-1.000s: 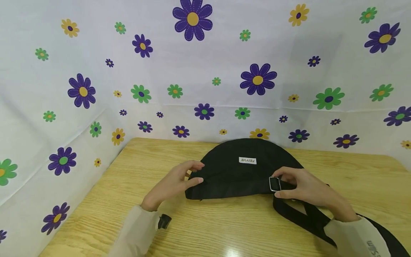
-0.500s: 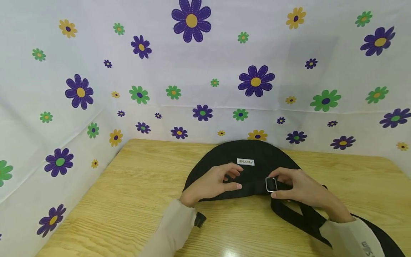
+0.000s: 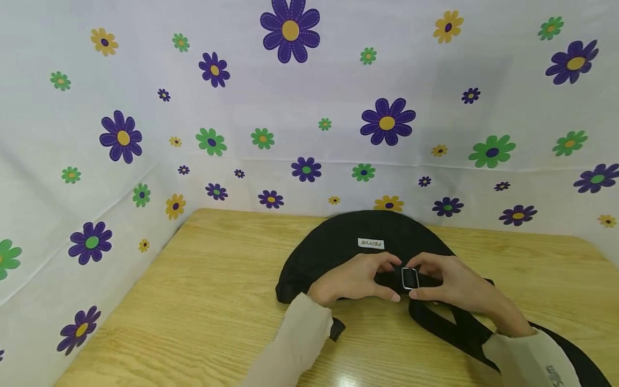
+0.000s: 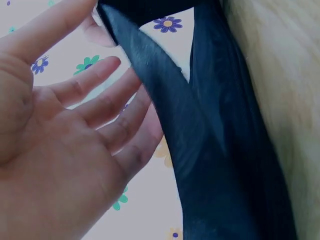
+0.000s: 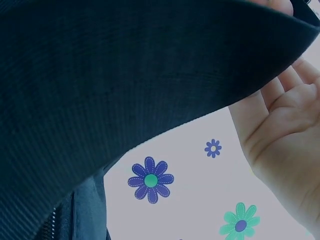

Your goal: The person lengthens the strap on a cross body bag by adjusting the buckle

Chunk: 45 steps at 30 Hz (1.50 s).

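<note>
A black half-moon bag (image 3: 338,231) with a small white label (image 3: 371,244), upside down in the head view, lies on the table. My right hand (image 3: 459,279) pinches a silver rectangular buckle (image 3: 410,279) on its strap (image 3: 445,325), thumb below and index finger above. My left hand (image 3: 355,277) is over the bag's near edge, fingers and thumb spread around the strap just left of the buckle, fingertips near the right hand's. In the left wrist view, the left fingers (image 4: 107,102) are loosely extended beside the strap (image 4: 170,105). The broad strap (image 5: 125,65) fills much of the right wrist view.
The light wooden table (image 3: 203,279) stretches under the bag. Behind it hangs a white cloth (image 3: 309,134) printed with flowers, and it continues down the left side. A longer run of strap (image 3: 570,349) curves past the right sleeve.
My left hand has moved right across the bag, from its left end to beside the buckle. The right hand keeps its pinch on the buckle, almost still.
</note>
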Motion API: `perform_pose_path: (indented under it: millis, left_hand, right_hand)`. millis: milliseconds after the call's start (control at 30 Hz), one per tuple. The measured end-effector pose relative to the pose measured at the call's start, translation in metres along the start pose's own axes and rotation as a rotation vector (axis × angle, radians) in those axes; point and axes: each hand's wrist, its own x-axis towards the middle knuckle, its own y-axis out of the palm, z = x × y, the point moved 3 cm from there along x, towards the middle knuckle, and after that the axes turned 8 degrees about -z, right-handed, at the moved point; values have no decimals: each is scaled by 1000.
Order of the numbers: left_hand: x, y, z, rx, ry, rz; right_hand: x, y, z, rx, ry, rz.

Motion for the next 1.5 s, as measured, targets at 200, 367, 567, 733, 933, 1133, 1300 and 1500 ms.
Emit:
perform_pose_path:
  millis: [200,367,567,733,933,1133,1300,1500]
  left_hand:
    - [6,9,1,32,-1,-8]
    - [6,16,1,1,8,-31]
    - [4,20,2,21,32,-48]
    - [3,21,3,16,41,-56]
    - [2,18,2,-11,42,-58]
    - [1,13,4,-32,32,-81]
    - [2,13,6,-56,39,-84]
    - [2,16,6,-123,56,-86]
  right_hand:
    - [-1,-1,1,0,-9,-7]
    - [-2,-1,0,3,-1,-4]
    - [-1,0,-1,26,0,2]
    - [-2,0,-1,53,6,12]
    - [-5,-5,-10,199,34,125]
    - [-9,-10,-26,409,84,277]
    - [-8,-9,-32,553,26,322]
    - [-7,-8,-33,669,17,275]
